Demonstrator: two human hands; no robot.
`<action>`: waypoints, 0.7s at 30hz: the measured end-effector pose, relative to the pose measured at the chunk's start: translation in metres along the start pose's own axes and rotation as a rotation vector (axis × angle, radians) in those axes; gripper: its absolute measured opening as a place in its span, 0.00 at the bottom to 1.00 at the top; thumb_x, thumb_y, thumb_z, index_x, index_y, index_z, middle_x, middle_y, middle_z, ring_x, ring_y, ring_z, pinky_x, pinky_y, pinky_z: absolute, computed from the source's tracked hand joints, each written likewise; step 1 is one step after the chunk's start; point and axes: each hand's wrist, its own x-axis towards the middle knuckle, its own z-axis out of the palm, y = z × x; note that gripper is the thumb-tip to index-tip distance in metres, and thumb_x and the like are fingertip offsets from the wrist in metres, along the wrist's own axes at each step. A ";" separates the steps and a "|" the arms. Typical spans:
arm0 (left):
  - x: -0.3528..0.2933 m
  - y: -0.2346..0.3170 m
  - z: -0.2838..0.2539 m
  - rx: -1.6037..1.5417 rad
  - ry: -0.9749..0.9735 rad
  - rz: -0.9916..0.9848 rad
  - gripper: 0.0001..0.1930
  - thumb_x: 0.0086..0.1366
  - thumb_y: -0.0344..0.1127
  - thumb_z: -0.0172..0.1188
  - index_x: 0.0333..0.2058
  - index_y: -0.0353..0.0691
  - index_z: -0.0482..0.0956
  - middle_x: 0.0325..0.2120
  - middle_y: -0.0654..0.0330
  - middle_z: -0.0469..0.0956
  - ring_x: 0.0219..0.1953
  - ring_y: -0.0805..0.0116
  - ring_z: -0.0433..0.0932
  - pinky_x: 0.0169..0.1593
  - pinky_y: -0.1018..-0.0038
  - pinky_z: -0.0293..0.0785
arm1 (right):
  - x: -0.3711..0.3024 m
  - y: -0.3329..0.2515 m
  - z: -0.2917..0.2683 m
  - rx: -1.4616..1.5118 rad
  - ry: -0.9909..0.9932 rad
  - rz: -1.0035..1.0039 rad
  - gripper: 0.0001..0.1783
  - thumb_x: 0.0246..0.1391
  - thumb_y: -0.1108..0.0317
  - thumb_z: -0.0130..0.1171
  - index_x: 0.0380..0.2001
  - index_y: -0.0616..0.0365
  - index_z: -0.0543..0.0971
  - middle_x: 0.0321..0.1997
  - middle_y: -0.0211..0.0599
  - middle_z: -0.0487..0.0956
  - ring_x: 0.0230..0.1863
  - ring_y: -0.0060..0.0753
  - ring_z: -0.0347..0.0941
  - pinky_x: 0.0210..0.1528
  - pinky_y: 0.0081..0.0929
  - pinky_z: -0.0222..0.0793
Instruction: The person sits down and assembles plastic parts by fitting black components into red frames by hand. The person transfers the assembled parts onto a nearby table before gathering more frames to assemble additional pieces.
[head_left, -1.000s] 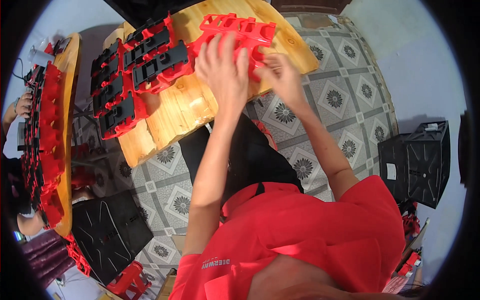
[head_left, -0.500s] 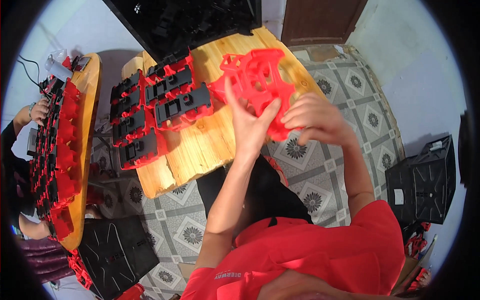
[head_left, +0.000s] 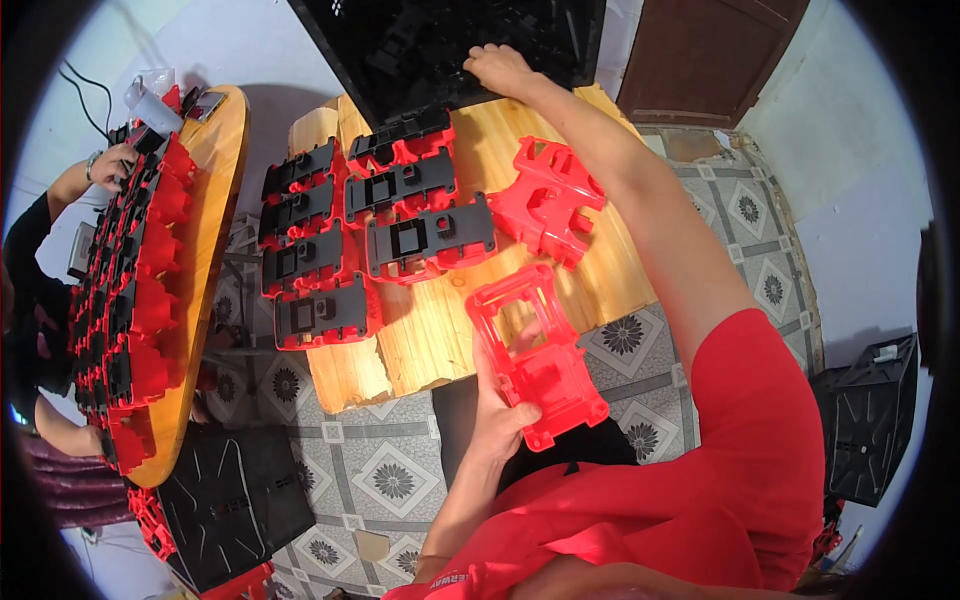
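Note:
My left hand (head_left: 497, 418) grips a red plastic housing (head_left: 557, 388) with a large rectangular opening, held up over my lap near the front edge of the wooden table (head_left: 425, 350). My right arm stretches far forward, and the right hand (head_left: 498, 72) is over the black crate (head_left: 345, 70) behind the table. Its fingers are curled; anything between them is hidden. Dark parts lie inside the crate, hard to make out. Another red housing (head_left: 552, 205) rests on the table below my right forearm. To its left stand several red housings with black plates on top (head_left: 430, 240).
At the left, another person's hand (head_left: 112, 168) touches a long row of red-and-black assemblies (head_left: 125, 310) on a second wooden table (head_left: 225, 190). A black crate (head_left: 235, 500) sits on the floor beside it. More black crates (head_left: 870, 420) stand at the right wall.
The red housings that were together at my hands are now apart: one lies on the table, one is in my left hand, nearer me. My right hand has moved forward to the crate.

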 end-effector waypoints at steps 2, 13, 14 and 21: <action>-0.008 -0.001 -0.005 -0.009 0.049 -0.069 0.67 0.44 0.36 0.79 0.70 0.63 0.31 0.65 0.46 0.54 0.61 0.54 0.67 0.58 0.57 0.71 | -0.009 0.015 -0.009 -0.025 0.060 -0.039 0.24 0.44 0.65 0.67 0.48 0.52 0.77 0.46 0.38 0.76 0.50 0.46 0.72 0.49 0.38 0.71; -0.019 0.001 -0.005 0.000 0.175 -0.017 0.44 0.64 0.71 0.41 0.65 0.39 0.57 0.58 0.50 0.69 0.56 0.56 0.73 0.57 0.60 0.72 | -0.344 0.000 -0.108 0.365 0.480 0.032 0.23 0.38 0.77 0.69 0.43 0.57 0.77 0.50 0.39 0.77 0.53 0.44 0.73 0.53 0.35 0.71; -0.017 0.000 -0.005 0.020 0.113 -0.023 0.42 0.65 0.69 0.43 0.64 0.39 0.60 0.57 0.51 0.70 0.55 0.57 0.73 0.57 0.60 0.72 | -0.366 -0.007 -0.095 0.355 0.451 0.092 0.24 0.38 0.78 0.68 0.43 0.56 0.77 0.51 0.39 0.77 0.54 0.44 0.73 0.54 0.35 0.71; -0.015 -0.009 0.009 0.029 0.204 0.007 0.36 0.66 0.63 0.49 0.61 0.39 0.64 0.55 0.55 0.72 0.56 0.58 0.72 0.59 0.59 0.70 | -0.415 -0.021 -0.080 0.296 0.244 0.072 0.22 0.42 0.80 0.61 0.45 0.55 0.77 0.54 0.38 0.75 0.56 0.44 0.71 0.54 0.35 0.70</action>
